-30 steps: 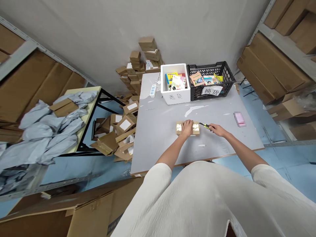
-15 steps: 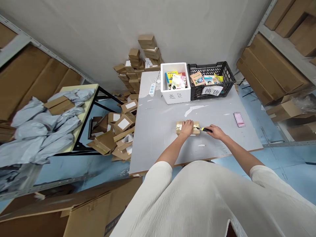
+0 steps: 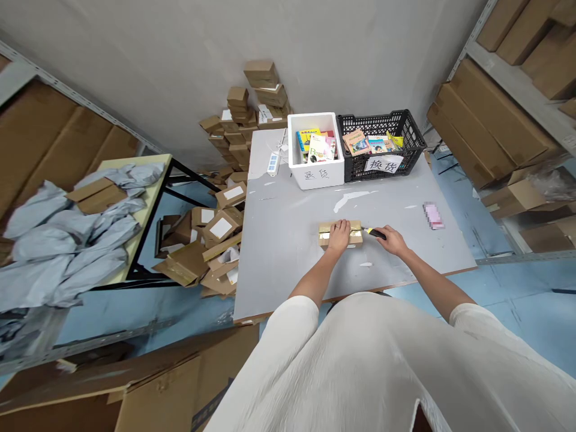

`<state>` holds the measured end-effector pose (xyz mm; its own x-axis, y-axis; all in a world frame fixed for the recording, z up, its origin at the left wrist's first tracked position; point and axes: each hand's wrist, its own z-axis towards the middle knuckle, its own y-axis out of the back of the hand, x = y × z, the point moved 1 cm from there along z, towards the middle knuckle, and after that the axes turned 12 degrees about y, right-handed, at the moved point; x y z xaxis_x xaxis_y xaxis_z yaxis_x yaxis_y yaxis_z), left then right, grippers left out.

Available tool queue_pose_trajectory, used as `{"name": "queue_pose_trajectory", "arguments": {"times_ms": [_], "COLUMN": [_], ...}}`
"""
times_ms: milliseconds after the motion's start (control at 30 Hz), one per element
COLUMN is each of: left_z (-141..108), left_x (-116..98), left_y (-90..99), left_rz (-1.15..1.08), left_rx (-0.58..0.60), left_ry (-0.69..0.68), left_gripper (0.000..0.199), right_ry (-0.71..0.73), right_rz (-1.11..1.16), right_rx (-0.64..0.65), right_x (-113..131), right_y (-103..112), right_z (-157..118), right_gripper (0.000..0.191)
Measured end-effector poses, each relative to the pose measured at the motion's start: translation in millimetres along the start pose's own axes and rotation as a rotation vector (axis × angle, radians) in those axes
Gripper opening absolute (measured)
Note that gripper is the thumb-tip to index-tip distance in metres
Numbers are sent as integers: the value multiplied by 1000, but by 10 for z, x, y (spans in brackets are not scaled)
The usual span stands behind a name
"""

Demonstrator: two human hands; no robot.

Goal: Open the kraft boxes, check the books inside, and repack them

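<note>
A small taped cardboard box (image 3: 353, 237) lies on the grey table (image 3: 279, 240) near its front edge. My left hand (image 3: 339, 234) presses on top of the box, its fingers close together and laid across the taped face. In my right hand (image 3: 392, 240) is a yellow and black utility knife (image 3: 374, 232), gripped by its handle. The knife's tip points left at the right end of the box, near the seam along its top.
At the table's back stand a white bin (image 3: 318, 177) and a black crate (image 3: 380, 168), both holding books. A power strip (image 3: 273, 163) and a pink item (image 3: 432, 215) lie on the table. Cardboard boxes (image 3: 221, 227) pile up left of it; grey bags (image 3: 67, 240) cover a side table.
The knife has moved slightly right along the box, from over its top to its right end. The seam on top now shows as a dark line.
</note>
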<state>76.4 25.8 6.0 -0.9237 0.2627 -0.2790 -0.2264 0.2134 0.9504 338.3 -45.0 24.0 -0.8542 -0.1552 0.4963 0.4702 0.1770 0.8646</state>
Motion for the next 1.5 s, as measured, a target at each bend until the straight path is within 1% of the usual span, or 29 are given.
{"name": "queue_pose_trajectory", "arguments": {"times_ms": [67, 133, 233, 333, 433, 533, 667, 833, 967, 1100, 1200, 1300, 1367, 1433, 1500], "left_z": [-8, -16, -22, -23, -35, -98, -279, -517, -635, -680, -674, -649, -629, -608, -590], "left_x": [1, -1, -16, -41, -55, -34, 62, 232, 319, 313, 291, 303, 336, 382, 434], "left_y": [9, 13, 7, -13, -27, -9, 57, 84, 56, 58, 84, 114, 127, 128, 114], "left_rz": [-15, -35, -51, -55, -67, -100, -109, -74, -56, -46, -37, -28, -37, -64, -105], "left_rx": [11, 6, -22, -46, -48, -25, -15, 19, 48, 59, 70, 62, 40, 15, -5], "left_ry": [2, 10, 38, 71, 102, 94, 80, 118, 162, 174, 187, 196, 207, 228, 272], "left_gripper": [65, 64, 59, 54, 51, 50, 49, 51, 53, 55, 56, 59, 60, 62, 66], "right_ry": [-75, -133, -183, -216, -236, -276, -372, -470, -491, -504, -499, -457, -376, -237, -106], "right_rz": [11, 44, 92, 103, 105, 97, 43, 68, 60, 33, 4, -8, 56, 194, 320], "right_rx": [-76, -121, -140, -140, -117, -79, -30, -43, 3, 22, 11, -51, -96, -107, -107], "right_x": [-123, -244, -365, -401, -407, -461, -646, -868, -930, -968, -972, -891, -766, -584, -372], "right_y": [63, 118, 137, 77, -13, -104, -271, -583, -792, -908, -924, -863, -789, -710, -643], "right_z": [-13, -22, -26, -22, -10, 9, 38, 96, 141, 119, 84, 96, 143, 212, 281], "right_gripper": [47, 47, 47, 47, 50, 51, 50, 51, 49, 48, 51, 54, 50, 45, 43]}}
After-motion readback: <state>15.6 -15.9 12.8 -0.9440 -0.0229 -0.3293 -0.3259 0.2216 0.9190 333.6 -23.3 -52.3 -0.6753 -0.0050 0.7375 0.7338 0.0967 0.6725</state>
